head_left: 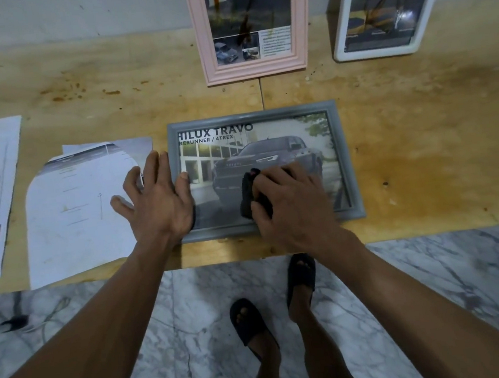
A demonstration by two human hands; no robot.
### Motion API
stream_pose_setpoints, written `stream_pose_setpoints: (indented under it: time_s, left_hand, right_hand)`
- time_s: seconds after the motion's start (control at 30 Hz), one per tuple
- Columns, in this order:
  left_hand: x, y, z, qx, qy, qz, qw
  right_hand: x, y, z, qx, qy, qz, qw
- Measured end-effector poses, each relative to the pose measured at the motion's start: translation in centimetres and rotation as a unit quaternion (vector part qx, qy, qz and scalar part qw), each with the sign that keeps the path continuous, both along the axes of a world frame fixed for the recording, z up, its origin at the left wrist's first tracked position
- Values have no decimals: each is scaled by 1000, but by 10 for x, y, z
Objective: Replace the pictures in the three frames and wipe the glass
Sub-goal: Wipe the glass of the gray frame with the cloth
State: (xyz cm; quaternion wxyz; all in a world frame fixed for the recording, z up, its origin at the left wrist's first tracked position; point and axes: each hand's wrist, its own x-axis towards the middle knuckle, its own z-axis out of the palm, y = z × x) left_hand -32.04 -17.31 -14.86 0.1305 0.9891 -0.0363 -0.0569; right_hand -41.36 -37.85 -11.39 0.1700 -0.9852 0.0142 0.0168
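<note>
Right hand (289,197) grips dark cloth (247,198) on grey frame (348,160) glass; left hand (158,198), fingers flat, pins frame's left edge. Risk: hard pressure may slide frame off the near table (421,140) edge.

1. We take this for a room in a home — the floor (192,302) is polished marble-patterned tile, and the person stands on it in open dark slippers (250,321).
2. We see a plain, stained plywood table (421,140) set against a bare pale wall (69,13).
3. Household picture frames — a pink frame (205,39) and a white frame (345,25) — lean on that wall.
</note>
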Motion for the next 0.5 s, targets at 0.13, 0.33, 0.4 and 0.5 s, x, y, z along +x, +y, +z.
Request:
stream_pose_setpoints:
  time_s: [0.13, 0.33, 0.4, 0.5]
  left_hand:
    - [0, -1, 0, 3, 4, 0, 1000]
    - [1, -1, 0, 5, 1, 0, 1000]
    - [0, -2, 0, 6, -1, 0, 1000]
    - [0, -2, -1, 7, -4, 4, 1000]
  right_hand:
    - [-8, -4, 5, 15, 1, 29, 999]
    - [34, -70, 31, 164, -36, -142, 976]
    - [54, -89, 22, 102, -62, -163, 979]
    - [60, -90, -3, -4, -26, -138, 990]
